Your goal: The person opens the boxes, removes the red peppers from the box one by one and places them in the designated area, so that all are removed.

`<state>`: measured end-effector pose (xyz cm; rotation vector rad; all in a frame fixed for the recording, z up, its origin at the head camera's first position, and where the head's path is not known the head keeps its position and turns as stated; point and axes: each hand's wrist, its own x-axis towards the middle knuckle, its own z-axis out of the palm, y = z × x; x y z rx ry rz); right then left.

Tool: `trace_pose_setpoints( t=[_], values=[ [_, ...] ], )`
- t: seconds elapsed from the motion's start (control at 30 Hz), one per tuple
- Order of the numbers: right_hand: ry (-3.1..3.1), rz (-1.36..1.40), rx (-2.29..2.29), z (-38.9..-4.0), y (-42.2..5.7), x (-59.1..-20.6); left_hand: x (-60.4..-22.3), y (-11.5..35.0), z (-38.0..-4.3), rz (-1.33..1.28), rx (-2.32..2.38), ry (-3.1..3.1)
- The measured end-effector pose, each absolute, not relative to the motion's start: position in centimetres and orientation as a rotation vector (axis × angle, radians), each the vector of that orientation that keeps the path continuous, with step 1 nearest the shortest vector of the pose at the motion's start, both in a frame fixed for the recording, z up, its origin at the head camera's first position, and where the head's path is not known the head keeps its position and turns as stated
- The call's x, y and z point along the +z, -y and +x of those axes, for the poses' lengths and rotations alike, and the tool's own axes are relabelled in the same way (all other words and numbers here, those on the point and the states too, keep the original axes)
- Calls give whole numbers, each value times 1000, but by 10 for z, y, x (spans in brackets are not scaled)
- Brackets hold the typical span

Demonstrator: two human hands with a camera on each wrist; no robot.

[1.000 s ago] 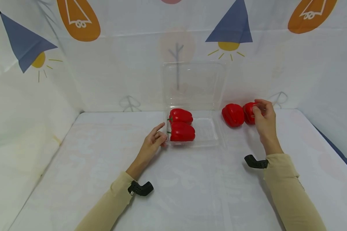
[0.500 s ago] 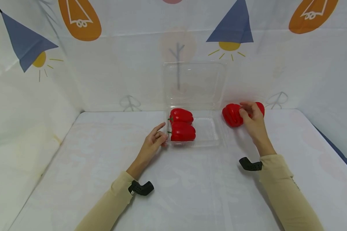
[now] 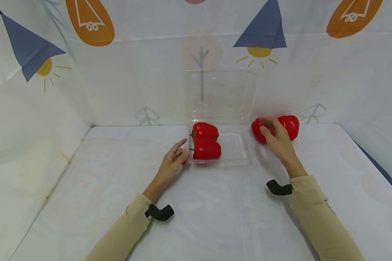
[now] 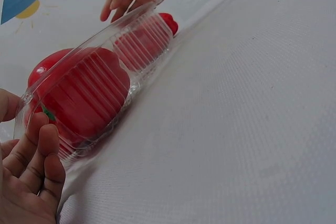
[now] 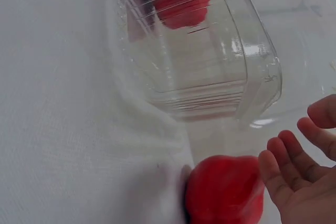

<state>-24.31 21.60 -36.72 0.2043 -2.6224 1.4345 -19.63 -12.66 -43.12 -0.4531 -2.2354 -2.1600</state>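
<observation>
Left hand (image 3: 171, 163): rests at the near left corner of a clear plastic clamshell container (image 3: 233, 146), against thin rim and ribbed wall, with fingers slack and loosely bent, not wrapped round anything. Right hand (image 3: 280, 141): hovers over the left loose bell pepper (image 3: 256, 132), with fingers apart and gently curved, not clasped; cannot tell touching from just above.

Inside the container's left half: two red bell peppers (image 3: 206, 148), glossy, plump and softly lobed, on their sides, one behind the other and touching, with short green stems (image 3: 191, 149) pointing left. At the container's far side: a transparent, round-cornered lid (image 3: 220, 95), upright.

To the container's right, near the far edge of a white tablecloth (image 3: 196, 217) of fine woven texture: the left loose bell pepper, partly hidden by fingers, and close by, the right loose bell pepper (image 3: 290, 125), equally shiny.

Beyond: a pale, creased backdrop (image 3: 134, 72) printed with blue triangles and orange ovals. On both forearms: soft beige sleeves (image 3: 117, 228).
</observation>
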Motion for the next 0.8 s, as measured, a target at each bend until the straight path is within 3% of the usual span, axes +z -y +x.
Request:
trace_pose_setpoints(
  t=[0.8],
  values=[
    [2689, 648, 1319, -235, -186, -376, -431, 127, -194, -516, -2128, 2253]
  ],
)
